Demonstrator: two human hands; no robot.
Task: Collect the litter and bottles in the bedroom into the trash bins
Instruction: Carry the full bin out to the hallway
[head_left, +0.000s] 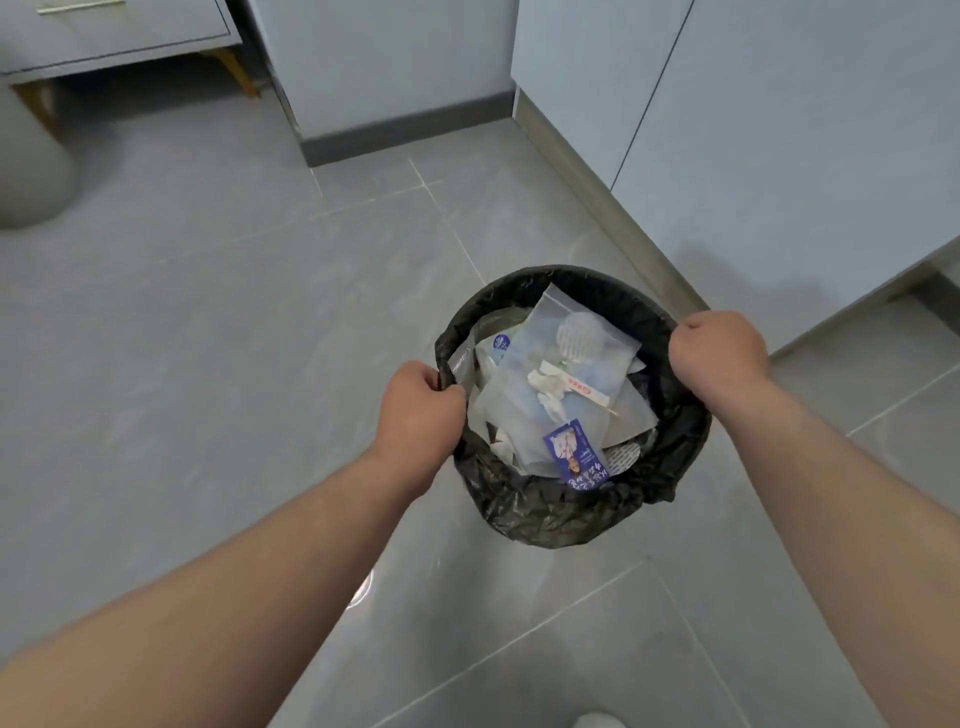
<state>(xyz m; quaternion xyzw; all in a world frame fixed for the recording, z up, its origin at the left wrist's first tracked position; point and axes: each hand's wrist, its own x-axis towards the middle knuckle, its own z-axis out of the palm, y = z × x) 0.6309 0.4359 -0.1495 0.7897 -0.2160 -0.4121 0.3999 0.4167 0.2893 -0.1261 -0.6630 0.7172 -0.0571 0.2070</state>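
A round trash bin lined with a black plastic bag (561, 512) sits on the grey tiled floor, right of centre. It is filled with litter: clear plastic bags (566, 348), crumpled white paper (545, 387) and a small blue printed packet (576, 460). My left hand (418, 415) is closed on the bag's left rim. My right hand (719, 356) is a fist gripping the right rim. Both forearms reach in from the bottom of the view.
Pale wardrobe doors (779, 130) stand along the right with a skirting strip. A drawer unit on wooden legs (119, 31) is at the top left, a rounded grey object (31, 166) beside it. Grey floor tiles (208, 312) lie to the left.
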